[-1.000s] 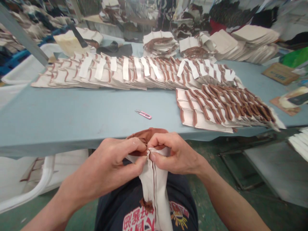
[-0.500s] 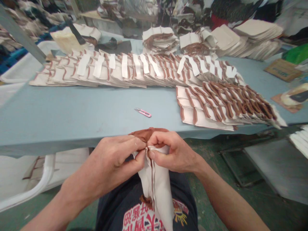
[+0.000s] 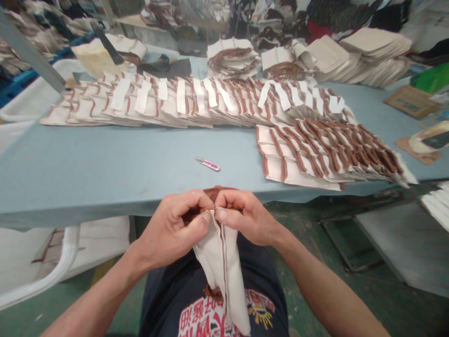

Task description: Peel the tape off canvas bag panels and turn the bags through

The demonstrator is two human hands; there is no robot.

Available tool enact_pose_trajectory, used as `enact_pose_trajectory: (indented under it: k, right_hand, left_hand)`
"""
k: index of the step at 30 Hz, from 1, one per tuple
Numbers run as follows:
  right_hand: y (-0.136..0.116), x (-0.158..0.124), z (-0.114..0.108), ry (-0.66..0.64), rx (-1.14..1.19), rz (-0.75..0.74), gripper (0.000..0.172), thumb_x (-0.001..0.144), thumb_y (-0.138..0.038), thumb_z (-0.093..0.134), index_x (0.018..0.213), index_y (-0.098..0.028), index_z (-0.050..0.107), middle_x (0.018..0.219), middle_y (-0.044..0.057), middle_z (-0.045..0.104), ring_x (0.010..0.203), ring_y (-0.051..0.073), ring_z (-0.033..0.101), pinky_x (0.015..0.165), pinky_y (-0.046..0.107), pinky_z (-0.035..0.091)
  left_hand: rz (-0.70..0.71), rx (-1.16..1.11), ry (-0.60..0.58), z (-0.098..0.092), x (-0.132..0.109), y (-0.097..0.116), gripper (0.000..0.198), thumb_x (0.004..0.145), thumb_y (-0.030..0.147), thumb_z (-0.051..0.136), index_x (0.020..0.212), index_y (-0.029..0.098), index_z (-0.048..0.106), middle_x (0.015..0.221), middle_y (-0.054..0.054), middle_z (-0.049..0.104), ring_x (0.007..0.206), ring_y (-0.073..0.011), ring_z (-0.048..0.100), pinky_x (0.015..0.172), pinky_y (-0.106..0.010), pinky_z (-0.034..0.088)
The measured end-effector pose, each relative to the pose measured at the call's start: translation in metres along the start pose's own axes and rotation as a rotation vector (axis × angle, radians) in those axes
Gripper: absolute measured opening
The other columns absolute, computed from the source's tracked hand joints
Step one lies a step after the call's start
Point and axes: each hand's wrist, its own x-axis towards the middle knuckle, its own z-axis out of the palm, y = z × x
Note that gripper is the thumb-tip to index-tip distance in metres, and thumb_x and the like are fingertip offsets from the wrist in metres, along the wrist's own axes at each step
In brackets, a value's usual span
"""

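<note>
A cream fabric piece (image 3: 234,271) with brown trim and a seam down its middle hangs from my hands in front of the dark apron. My left hand (image 3: 180,224) pinches its top edge between thumb and forefinger. Right beside it, my right hand (image 3: 243,216) grips the same edge close to the seam, so the fingertips of both hands nearly touch. Brown cloth (image 3: 220,188) shows behind the fingers at the table's edge. On the table ahead lies a pair of pink thread snips (image 3: 208,164), untouched.
A long overlapping row of cream and brown pieces (image 3: 168,105) with white paper strips crosses the blue table (image 3: 87,164). Another overlapping bundle (image 3: 315,152) lies at the right. Stacks of cream fabric (image 3: 375,47) and a cardboard box (image 3: 411,101) stand farther back. A white curved rail (image 3: 68,252) is at lower left.
My left hand has shifted its hold, its fingers now curled and pinching the top edge from the left. The fabric's lower end has swung slightly left.
</note>
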Motion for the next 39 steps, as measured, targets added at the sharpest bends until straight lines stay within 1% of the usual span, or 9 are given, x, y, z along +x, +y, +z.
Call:
enact_pose_trajectory:
  k: [4,13,19,23,26,29,33,36,39]
  right_hand:
    - [0.005,0.001,-0.001,-0.018,0.026,0.055,0.026,0.087,-0.039,0.062,0.071,-0.02,0.054,0.065,-0.006,0.045,0.058,0.01,0.037,0.053,0.022,0.03]
    - [0.004,0.004,-0.001,-0.038,0.007,0.064,0.03,0.087,-0.042,0.062,0.068,-0.021,0.052,0.062,-0.006,0.043,0.056,0.009,0.035,0.05,0.022,0.028]
    - [-0.006,0.003,0.0,0.03,-0.187,0.018,0.024,0.085,-0.033,0.063,0.067,-0.02,0.054,0.064,-0.004,0.048,0.061,0.01,0.042,0.055,0.022,0.034]
    - [-0.009,-0.001,0.0,0.082,-0.323,-0.046,0.024,0.085,-0.032,0.064,0.066,-0.02,0.054,0.062,-0.004,0.049,0.062,0.011,0.044,0.055,0.022,0.032]
    - [-0.01,-0.003,-0.001,0.126,-0.362,-0.065,0.021,0.082,-0.029,0.065,0.066,-0.02,0.054,0.063,-0.004,0.051,0.064,0.011,0.045,0.055,0.022,0.032]
    - [-0.012,-0.006,-0.002,0.084,-0.247,-0.015,0.02,0.083,-0.028,0.065,0.067,-0.02,0.055,0.063,-0.005,0.049,0.061,0.01,0.042,0.054,0.021,0.032]
    - [-0.015,-0.012,-0.006,-0.037,-0.078,0.022,0.026,0.092,-0.035,0.068,0.074,-0.019,0.058,0.066,-0.005,0.051,0.057,0.008,0.039,0.051,0.02,0.032]
    - [-0.017,-0.015,-0.009,-0.098,-0.151,-0.022,0.021,0.093,-0.031,0.071,0.08,-0.017,0.062,0.071,-0.004,0.056,0.06,0.008,0.043,0.053,0.02,0.032]
    - [-0.018,-0.016,-0.009,-0.089,-0.253,-0.058,0.015,0.093,-0.025,0.072,0.083,-0.017,0.065,0.074,-0.004,0.059,0.063,0.009,0.046,0.056,0.021,0.034]
  left_hand:
    - [-0.079,-0.052,-0.034,-0.002,0.003,-0.002,0.018,0.084,0.023,0.052,0.07,0.017,0.061,0.06,0.005,0.053,0.054,-0.0089,0.045,0.05,-0.02,0.035]
    - [-0.237,-0.169,-0.096,-0.003,0.002,-0.001,0.018,0.082,0.029,0.056,0.07,0.017,0.061,0.061,0.005,0.051,0.055,-0.0097,0.042,0.051,-0.021,0.033]
    - [-0.332,-0.168,-0.104,-0.006,0.0,0.003,0.025,0.082,0.036,0.059,0.069,0.016,0.062,0.06,0.003,0.053,0.055,-0.0101,0.042,0.05,-0.021,0.032]
    - [-0.365,-0.215,-0.129,-0.007,-0.001,0.006,0.027,0.085,0.039,0.062,0.071,0.016,0.062,0.062,0.003,0.052,0.056,-0.0098,0.041,0.05,-0.02,0.032]
    - [-0.362,-0.291,-0.171,-0.007,-0.001,0.004,0.028,0.086,0.039,0.07,0.074,0.016,0.06,0.064,0.005,0.05,0.058,-0.009,0.039,0.051,-0.019,0.032]
    - [-0.362,-0.378,-0.22,-0.007,-0.001,0.001,0.031,0.089,0.04,0.072,0.074,0.017,0.058,0.064,0.006,0.047,0.057,-0.0085,0.036,0.051,-0.019,0.031]
    - [-0.305,-0.381,-0.29,-0.01,-0.003,-0.002,0.026,0.092,0.035,0.072,0.077,0.016,0.06,0.068,0.004,0.051,0.061,-0.0096,0.041,0.054,-0.02,0.034]
    - [-0.285,-0.343,-0.319,-0.014,-0.005,-0.003,0.024,0.093,0.033,0.07,0.078,0.017,0.061,0.069,0.004,0.05,0.061,-0.0098,0.041,0.054,-0.02,0.034]
    - [-0.305,-0.298,-0.317,-0.016,-0.005,-0.003,0.026,0.094,0.036,0.068,0.078,0.017,0.061,0.067,0.005,0.047,0.06,-0.0097,0.038,0.053,-0.02,0.032]
